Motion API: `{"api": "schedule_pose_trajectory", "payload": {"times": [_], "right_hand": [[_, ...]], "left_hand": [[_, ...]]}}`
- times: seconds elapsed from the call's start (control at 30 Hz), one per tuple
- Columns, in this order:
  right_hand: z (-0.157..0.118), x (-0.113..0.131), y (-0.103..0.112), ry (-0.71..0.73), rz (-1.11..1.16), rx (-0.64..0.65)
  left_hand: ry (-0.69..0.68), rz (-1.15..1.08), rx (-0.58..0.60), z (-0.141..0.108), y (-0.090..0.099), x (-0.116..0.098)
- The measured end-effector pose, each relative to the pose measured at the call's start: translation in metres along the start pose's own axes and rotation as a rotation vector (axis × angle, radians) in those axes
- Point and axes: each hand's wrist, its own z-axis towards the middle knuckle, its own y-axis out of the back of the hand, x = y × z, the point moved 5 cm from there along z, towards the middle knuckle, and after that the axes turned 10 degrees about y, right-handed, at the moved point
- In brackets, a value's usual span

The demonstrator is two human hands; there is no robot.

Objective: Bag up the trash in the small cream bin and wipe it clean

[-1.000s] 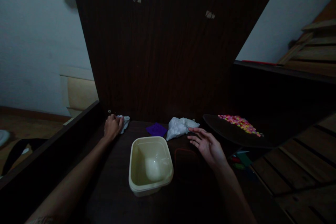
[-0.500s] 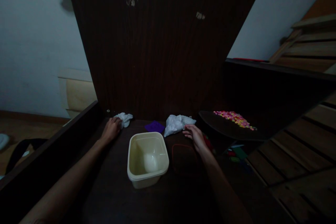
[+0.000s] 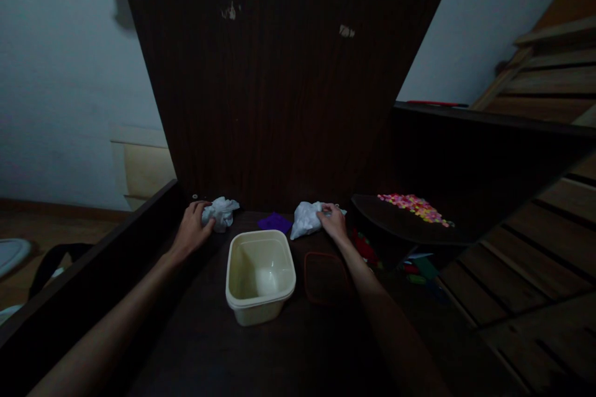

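- Two hands, two crumpled whitish bags. What's the left hand got?
- Edge of the left bag, between thumb and fingers. Light grasp by the look of it, not clenched. Bag sits at the back of the dark wooden surface, near the upright panel.
- And the right hand?
- Fingers bent over the right bag, touching its right part. Can't tell if they pinch it or just rest on it; fingertips are partly hidden.
- How would you handle those?
- Both look thin and floppy, so I'd take a full fold, not a corner. Contents not visible, so keep the pressure low. Right one looks fuller; I'd support its bulk as well as the gathered end.
- Anything close by to mind?
- Purple piece lies flat between the bags, so keep fingers off it. Cream plastic tub is upright and open in front, between the forearms. Reddish square outline just right of it, maybe a lid; too dark to be sure. Small bright pieces are loose on the side shelf. I'd keep the right elbow movement small.
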Motion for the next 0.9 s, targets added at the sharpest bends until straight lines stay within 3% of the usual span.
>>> {"api": "schedule_pose_trajectory", "payload": {"times": [0.13, 0.33, 0.43, 0.63, 0.77, 0.9], "right_hand": [[0.0, 0.002, -0.005, 0.013, -0.064, 0.055], [0.0, -0.001, -0.013, -0.014, -0.116, 0.156], [0.0, -0.001, -0.014, -0.026, -0.136, 0.175], [0.002, 0.004, -0.016, 0.0, -0.137, 0.155], [0.005, 0.006, -0.015, 0.02, -0.088, 0.125], [0.009, 0.004, -0.01, 0.045, -0.024, 0.091]], "left_hand": [[-0.078, -0.059, -0.006, -0.01, 0.017, -0.021], [-0.171, -0.19, 0.13, -0.017, 0.023, -0.051], [-0.263, -0.219, 0.244, -0.014, 0.005, -0.063], [-0.429, -0.252, 0.459, -0.014, -0.058, -0.089], [-0.536, -0.219, 0.462, -0.015, -0.082, -0.1], [-0.566, -0.128, 0.37, -0.006, -0.097, -0.097]]}}
